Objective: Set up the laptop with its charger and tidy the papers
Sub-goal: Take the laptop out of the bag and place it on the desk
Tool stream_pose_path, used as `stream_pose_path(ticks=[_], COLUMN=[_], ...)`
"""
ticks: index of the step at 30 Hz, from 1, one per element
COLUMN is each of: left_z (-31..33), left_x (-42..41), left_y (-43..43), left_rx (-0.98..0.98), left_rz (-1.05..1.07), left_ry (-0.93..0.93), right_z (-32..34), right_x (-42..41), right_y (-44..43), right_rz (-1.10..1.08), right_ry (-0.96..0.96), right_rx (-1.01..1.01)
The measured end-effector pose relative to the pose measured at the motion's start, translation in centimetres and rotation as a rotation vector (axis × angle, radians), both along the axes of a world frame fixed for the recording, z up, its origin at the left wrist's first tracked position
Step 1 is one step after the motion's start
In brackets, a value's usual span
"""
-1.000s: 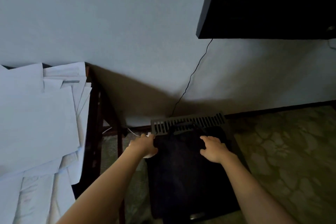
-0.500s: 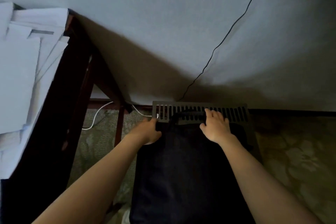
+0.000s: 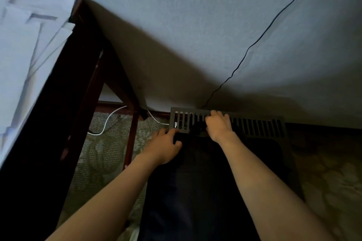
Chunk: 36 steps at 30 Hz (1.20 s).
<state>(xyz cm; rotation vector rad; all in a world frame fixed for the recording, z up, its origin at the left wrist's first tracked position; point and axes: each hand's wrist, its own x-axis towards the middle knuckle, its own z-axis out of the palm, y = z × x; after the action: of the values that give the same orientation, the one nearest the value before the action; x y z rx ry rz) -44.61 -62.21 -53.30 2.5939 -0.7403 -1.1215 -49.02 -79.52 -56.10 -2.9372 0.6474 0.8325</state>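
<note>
Laptop bag (image 3: pixel 205 191) runs lengthwise away from us, far end at both hands: our left hand (image 3: pixel 164 147) grips its left corner, our right hand (image 3: pixel 218 125) curls round the handle (image 3: pixel 196 129).

Dim, bluish frame: table (image 3: pixel 64 92) throws a broad shadow wedge rightward across the lit wall (image 3: pixel 195 11), papers (image 3: pixel 21 49) smeared by blur (edges bend, wide-angle), dark bag (image 3: pixel 197 191) lower centre shows almost no detail.

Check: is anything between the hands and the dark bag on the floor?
Nothing visible. The left hand grips the bag at its top edge; the right hand holds it at the handle, in front of the vent grille.
</note>
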Motion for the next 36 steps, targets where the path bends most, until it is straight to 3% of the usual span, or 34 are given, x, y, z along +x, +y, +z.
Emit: stream_pose_path(ticks=[2, 6, 9, 13, 17, 21, 25, 30, 34, 36], left_z=[0.3, 1.0, 1.8, 3.5, 6.1, 8.3, 10.7, 12.8, 13.5, 13.6], left_x=[0.1, 0.0, -0.2, -0.2, 0.4, 0.6, -0.4, 0.3, 0.2, 0.1], left_y=[0.2, 0.2, 0.0, 0.2, -0.2, -1.0, -2.1, -2.7, -2.7, -2.4], left_rx=[-0.015, -0.018, 0.004, 0.015, 0.058, -0.174, -0.215, -0.306, -0.355, -0.363], left_rz=[0.007, 0.01, -0.002, -0.072, -0.155, -0.08, -0.08, -0.095, -0.083, -0.078], left_ry=[0.023, 0.047, 0.045, -0.013, -0.043, 0.025, -0.142, -0.175, -0.195, -0.181], right_z=[0.4, 2.1, 3.2, 4.5, 7.3, 11.6, 14.8, 17.0, 17.7, 18.7], right_x=[-0.1, -0.7, -0.8, -1.7, -2.8, -3.4, -3.6, -3.9, -5.3, -6.6], right_y=[0.3, 1.1, 1.5, 1.9, 2.5, 2.9, 3.2, 3.7, 4.3, 4.3], right_rz=[-0.067, -0.438, -0.665, -0.789, -0.801, -0.84, -0.837, -0.721, -0.628, -0.476], right_ry=[-0.114, -0.374, -0.521, -0.681, -0.855, -1.047, -1.225, -1.492, -1.47, -1.2], right_rx=[0.047, 0.221, 0.228, 0.233, 0.219, 0.184, 0.12, 0.076, 0.074, 0.223])
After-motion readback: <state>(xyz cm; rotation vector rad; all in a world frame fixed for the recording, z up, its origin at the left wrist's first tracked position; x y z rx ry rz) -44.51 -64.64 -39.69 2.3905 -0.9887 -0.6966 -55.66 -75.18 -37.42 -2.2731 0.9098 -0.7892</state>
